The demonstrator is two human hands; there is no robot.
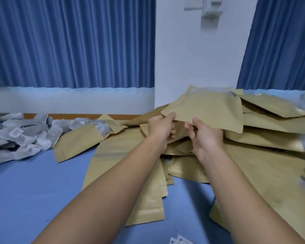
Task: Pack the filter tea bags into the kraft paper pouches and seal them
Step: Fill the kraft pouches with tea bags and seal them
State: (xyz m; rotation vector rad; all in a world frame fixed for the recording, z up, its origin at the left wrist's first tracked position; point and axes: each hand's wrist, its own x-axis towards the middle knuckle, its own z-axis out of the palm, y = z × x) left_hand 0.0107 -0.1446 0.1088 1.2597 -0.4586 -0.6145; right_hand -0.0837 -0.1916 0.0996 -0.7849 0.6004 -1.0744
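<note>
I hold one kraft paper pouch (206,110) up above the heap, tilted away from me. My left hand (161,128) pinches its near left corner and my right hand (203,132) pinches its near edge further right. Under and around it lies a big pile of kraft pouches (264,155), spread over the blue surface. A heap of white filter tea bags (19,136) lies at the far left. One pouch (77,140) beside that heap has tea bags showing at its open mouth.
The blue cloth surface (33,194) stretches across the foreground. A white wall with a wooden edge (88,116) and blue curtains (69,41) stand behind. Small white packets (180,240) peek in at the bottom edge.
</note>
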